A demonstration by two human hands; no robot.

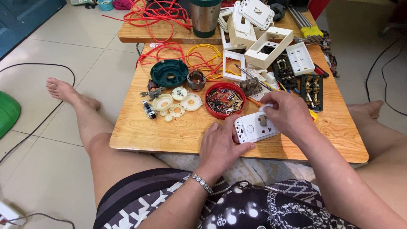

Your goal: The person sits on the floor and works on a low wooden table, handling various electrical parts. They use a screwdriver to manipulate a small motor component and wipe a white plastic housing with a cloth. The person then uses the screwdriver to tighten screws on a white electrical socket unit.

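Note:
A white switch-and-socket plate (254,129) lies at the near edge of a low wooden table (169,133). My left hand (220,146) grips its left end, thumb under the plate. My right hand (288,112) hovers over the plate's right half, fingertips pinching a small grey part (263,120) set against the plate. A small white piece shows by my right fingers.
A red lid (225,100) full of screws and metal bits sits just behind the plate. White gears and discs (178,104), a green round housing (169,73), a motor coil (196,79), red and yellow wires (199,53), white socket frames (263,46) and a steel cup (204,17) crowd the far side.

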